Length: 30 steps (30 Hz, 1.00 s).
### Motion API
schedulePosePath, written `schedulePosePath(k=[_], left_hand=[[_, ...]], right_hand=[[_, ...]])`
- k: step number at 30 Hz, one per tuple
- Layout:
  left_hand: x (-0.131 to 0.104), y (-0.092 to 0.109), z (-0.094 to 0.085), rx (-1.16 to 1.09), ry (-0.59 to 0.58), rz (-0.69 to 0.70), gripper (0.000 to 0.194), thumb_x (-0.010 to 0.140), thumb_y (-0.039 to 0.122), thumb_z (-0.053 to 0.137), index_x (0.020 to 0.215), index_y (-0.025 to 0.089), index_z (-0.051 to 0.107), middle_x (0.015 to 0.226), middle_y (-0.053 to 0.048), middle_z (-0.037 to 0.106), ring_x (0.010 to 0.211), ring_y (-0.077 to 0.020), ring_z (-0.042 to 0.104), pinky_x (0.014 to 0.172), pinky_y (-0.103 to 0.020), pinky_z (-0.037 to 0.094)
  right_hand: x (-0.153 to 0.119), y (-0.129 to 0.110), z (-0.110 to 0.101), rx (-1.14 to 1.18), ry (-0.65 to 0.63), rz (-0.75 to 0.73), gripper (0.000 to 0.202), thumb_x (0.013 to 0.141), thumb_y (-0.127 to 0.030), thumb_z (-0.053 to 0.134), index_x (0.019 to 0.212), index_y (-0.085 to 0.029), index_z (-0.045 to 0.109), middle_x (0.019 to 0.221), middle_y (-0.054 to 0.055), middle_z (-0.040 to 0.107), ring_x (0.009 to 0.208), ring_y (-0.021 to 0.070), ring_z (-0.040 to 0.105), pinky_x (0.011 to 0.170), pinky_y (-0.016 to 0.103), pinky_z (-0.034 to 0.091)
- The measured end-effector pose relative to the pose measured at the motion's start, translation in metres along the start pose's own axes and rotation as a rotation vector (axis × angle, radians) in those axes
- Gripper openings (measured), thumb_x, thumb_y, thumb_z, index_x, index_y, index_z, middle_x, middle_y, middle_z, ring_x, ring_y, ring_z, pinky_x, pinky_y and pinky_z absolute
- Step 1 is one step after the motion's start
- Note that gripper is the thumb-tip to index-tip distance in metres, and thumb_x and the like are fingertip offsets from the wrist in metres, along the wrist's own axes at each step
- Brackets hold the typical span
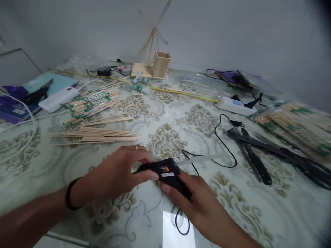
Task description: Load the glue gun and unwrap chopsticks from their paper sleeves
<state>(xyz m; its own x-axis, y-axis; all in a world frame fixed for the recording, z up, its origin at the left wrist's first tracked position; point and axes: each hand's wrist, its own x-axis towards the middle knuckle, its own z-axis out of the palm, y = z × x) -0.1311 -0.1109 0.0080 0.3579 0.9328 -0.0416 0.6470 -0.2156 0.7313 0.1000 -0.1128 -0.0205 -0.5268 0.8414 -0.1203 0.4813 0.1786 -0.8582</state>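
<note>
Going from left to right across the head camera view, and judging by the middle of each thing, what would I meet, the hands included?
White rectangular device → left hand → black glue gun, held by both hands → right hand → white power strip → bagged wooden sticks.

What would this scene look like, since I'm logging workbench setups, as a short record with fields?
Left hand: left hand pinching the front of the black glue gun
Right hand: right hand around its handle
Glue stick: translucent glue stick protruding from the rear
Left side: loose wooden sticks in a rough pile
Right side: black-handled tools
Back: stick-built box beside crossed blades
</note>
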Motion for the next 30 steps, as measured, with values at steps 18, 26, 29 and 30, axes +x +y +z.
schedulePosePath(k=[18, 26, 29, 30], left_hand=[[0.006, -0.008, -0.02, -0.162, -0.083, -0.023, 0.016, 0.093, 0.03, 0.066, 0.086, 0.024, 0.078, 0.083, 0.002, 0.077, 0.074, -0.0127, 0.068, 0.064, -0.022, 0.046], [0.004, -0.002, -0.021, -0.067, 0.114, 0.015, 0.041, 0.102, 0.03, 0.041, 0.063, 0.02, 0.042, 0.059, 0.006, 0.04, 0.055, -0.01, 0.037, 0.052, -0.026, 0.03], [0.004, -0.002, -0.019, -0.14, 0.042, 0.065, 0.04, 0.102, 0.034, 0.05, 0.066, 0.019, 0.053, 0.064, 0.005, 0.049, 0.061, -0.0102, 0.046, 0.06, -0.026, 0.037], [0.003, -0.002, -0.017, -0.169, 0.008, 0.084, 0.032, 0.1, 0.035, 0.056, 0.073, 0.019, 0.062, 0.07, 0.004, 0.057, 0.067, -0.0108, 0.052, 0.065, -0.026, 0.041]], right_hand=[[0.011, 0.013, -0.03, 0.031, -0.068, -0.022, 0.021, 0.093, -0.042, 0.067, 0.1, -0.023, 0.075, 0.088, 0.004, 0.075, 0.079, 0.0221, 0.068, 0.065, 0.028, 0.052], [0.013, 0.014, -0.031, 0.02, -0.073, -0.158, 0.019, 0.092, -0.03, 0.069, 0.11, -0.027, 0.073, 0.106, 0.007, 0.079, 0.096, 0.0263, 0.074, 0.078, 0.034, 0.057], [0.012, 0.015, -0.031, -0.001, -0.074, -0.196, 0.021, 0.09, -0.024, 0.068, 0.11, -0.028, 0.072, 0.106, 0.006, 0.078, 0.094, 0.0245, 0.073, 0.078, 0.032, 0.055], [0.012, 0.015, -0.031, -0.007, -0.083, -0.206, 0.022, 0.09, -0.022, 0.068, 0.111, -0.028, 0.072, 0.105, 0.005, 0.078, 0.093, 0.0236, 0.073, 0.078, 0.032, 0.055]])
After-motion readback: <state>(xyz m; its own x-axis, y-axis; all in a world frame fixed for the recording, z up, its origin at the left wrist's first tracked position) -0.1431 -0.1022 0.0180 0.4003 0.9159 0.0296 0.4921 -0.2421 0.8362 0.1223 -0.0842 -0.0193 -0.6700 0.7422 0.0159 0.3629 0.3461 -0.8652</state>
